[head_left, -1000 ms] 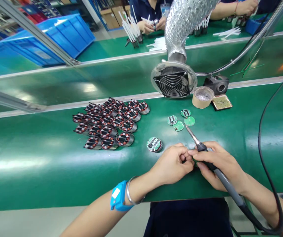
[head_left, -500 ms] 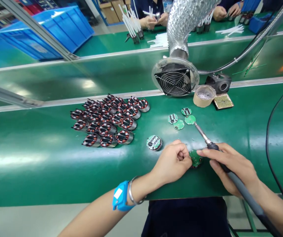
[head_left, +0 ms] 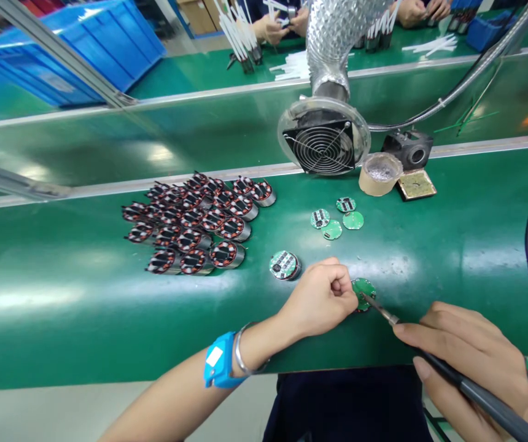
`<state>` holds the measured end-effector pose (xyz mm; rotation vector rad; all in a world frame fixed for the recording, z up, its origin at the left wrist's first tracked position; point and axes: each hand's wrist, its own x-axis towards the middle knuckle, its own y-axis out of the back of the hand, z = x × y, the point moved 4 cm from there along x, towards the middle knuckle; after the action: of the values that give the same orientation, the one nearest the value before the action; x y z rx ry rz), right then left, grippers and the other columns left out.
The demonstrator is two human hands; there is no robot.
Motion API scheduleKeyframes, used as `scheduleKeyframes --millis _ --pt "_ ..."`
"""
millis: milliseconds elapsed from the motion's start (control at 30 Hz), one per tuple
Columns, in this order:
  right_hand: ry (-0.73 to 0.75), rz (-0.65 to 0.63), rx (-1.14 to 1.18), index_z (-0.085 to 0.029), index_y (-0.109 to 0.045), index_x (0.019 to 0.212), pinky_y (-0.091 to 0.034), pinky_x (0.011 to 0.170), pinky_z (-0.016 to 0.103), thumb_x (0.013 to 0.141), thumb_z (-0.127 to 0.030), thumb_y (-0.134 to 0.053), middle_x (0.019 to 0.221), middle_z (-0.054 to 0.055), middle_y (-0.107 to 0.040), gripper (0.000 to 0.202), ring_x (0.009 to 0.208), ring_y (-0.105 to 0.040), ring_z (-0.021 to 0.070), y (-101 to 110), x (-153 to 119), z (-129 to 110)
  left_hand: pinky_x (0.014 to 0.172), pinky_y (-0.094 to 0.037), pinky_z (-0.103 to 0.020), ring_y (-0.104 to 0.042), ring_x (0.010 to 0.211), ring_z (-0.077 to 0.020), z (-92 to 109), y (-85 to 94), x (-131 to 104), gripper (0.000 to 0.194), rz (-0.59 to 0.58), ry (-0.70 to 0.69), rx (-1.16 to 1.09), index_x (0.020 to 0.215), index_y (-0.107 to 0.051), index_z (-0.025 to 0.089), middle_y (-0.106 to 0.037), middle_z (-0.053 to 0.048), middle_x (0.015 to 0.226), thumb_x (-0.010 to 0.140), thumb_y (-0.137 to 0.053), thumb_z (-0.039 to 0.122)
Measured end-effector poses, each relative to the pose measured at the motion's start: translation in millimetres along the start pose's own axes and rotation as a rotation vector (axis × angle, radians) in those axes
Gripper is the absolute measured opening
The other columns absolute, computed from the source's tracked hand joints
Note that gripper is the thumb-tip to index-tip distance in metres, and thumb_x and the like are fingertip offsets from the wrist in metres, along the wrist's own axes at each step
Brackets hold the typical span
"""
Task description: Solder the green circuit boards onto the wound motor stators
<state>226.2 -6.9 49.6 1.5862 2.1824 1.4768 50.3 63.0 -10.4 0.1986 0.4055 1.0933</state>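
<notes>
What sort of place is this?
Probably an electronics assembly workshop: the right hand holds a soldering iron at a circuit board, a duct hangs over the bench, and motor-like parts stand grouped.

"What sort of place is this?"

"An electronics assembly workshop, I'd say. A soldering iron (head_left: 469, 388) at near right has its tip at a circuit board (head_left: 364, 286), and a fan (head_left: 322, 147) on a foil duct (head_left: 333, 37) hangs at the green bench's (head_left: 84, 319) far edge."

"Anything else?"

"Coil-wound parts (head_left: 193, 218) stand in rows at left, a big blue crate (head_left: 112, 43) sits far left, and other people's hands (head_left: 271, 29) hold parts over a second bench (head_left: 185, 77) beyond."
</notes>
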Motion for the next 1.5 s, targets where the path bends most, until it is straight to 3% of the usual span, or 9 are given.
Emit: scheduleKeyframes --millis 200,500,700,800,900,1067,1200,1500 --pt "0.025 -0.011 0.003 -0.019 -0.060 0.112 -0.051 0.051 0.037 0.078 -0.008 -0.052 0.074 0.006 -0.067 0.037 0.063 -0.064 0.0218 -0.9 0.7 -2.3 0.049 -0.032 -0.019 -0.043 0.054 -0.0078 4.9 0.1 1.6 0.018 0.001 0.001 0.034 0.050 -0.048 0.016 -0.047 0.003 0.061 0.062 -0.055 0.004" --pt "0.190 -0.144 0.001 -0.016 -0.062 0.116 -0.042 0.041 0.034 0.078 -0.008 -0.050 0.063 0.003 -0.061 0.041 0.049 -0.052 0.0172 -3.7 1.2 -1.3 0.051 -0.032 -0.021 -0.044 0.056 -0.0098 7.4 -0.4 2.0 0.021 0.005 0.010 0.074 0.049 -0.045 0.017 -0.045 0.003 0.058 0.061 -0.057 0.004" --pt "-0.024 -0.012 -0.048 -0.024 -0.064 0.111 -0.052 0.057 0.037 0.079 -0.006 -0.053 0.075 0.005 -0.065 0.038 0.068 -0.063 0.0219 15.1 -2.3 0.1 0.051 -0.031 -0.021 -0.044 0.057 -0.0107 7.2 -0.3 2.4 0.022 0.000 0.014 0.067 0.049 -0.044 0.018 -0.045 0.003 0.058 0.061 -0.056 0.004" --pt "-0.049 0.067 0.019 -0.024 -0.064 0.113 -0.052 0.060 0.036 0.080 -0.007 -0.055 0.081 0.006 -0.065 0.039 0.071 -0.063 0.0210 17.5 9.1 16.3 0.051 -0.032 -0.022 -0.044 0.057 -0.0108 7.6 -0.6 1.8 0.023 -0.005 0.012 0.079 0.049 -0.043 0.018 -0.045 0.003 0.057 0.061 -0.056 0.004" --pt "0.007 0.084 0.152 -0.022 -0.063 0.116 -0.051 0.060 0.031 0.083 -0.009 -0.055 0.082 0.005 -0.065 0.036 0.070 -0.061 0.0172 2.9 29.1 46.6 0.050 -0.032 -0.022 -0.044 0.055 -0.0099 7.8 -2.0 -0.3 0.022 0.004 0.016 0.082 0.050 -0.043 0.017 -0.045 0.003 0.059 0.060 -0.055 0.003" --pt "0.053 -0.160 0.256 -0.020 -0.064 0.115 -0.054 0.067 0.027 0.089 -0.016 -0.053 0.088 0.005 -0.068 0.029 0.077 -0.063 0.0152 -40.1 59.9 86.9 0.048 -0.031 -0.021 -0.043 0.054 -0.0083 4.0 -4.9 -3.0 0.019 0.033 0.039 0.078 0.052 -0.044 0.017 -0.047 0.002 0.064 0.058 -0.054 0.001" --pt "0.109 -0.212 0.252 -0.020 -0.064 0.114 -0.052 0.064 0.027 0.088 -0.016 -0.051 0.082 0.004 -0.067 0.029 0.073 -0.062 0.0155 -52.1 65.5 90.0 0.050 -0.030 -0.021 -0.043 0.054 -0.0089 3.2 -5.3 -3.1 0.018 0.059 0.008 0.090 0.052 -0.044 0.017 -0.047 0.002 0.062 0.057 -0.054 0.002" --pt "0.130 -0.170 0.245 -0.018 -0.063 0.117 -0.052 0.065 0.031 0.085 -0.010 -0.051 0.084 0.006 -0.065 0.035 0.075 -0.060 0.0166 -50.2 62.0 88.2 0.050 -0.030 -0.022 -0.042 0.054 -0.0088 2.5 -5.5 -3.4 0.017 0.054 -0.011 0.095 0.053 -0.044 0.017 -0.047 0.002 0.062 0.056 -0.054 0.004"
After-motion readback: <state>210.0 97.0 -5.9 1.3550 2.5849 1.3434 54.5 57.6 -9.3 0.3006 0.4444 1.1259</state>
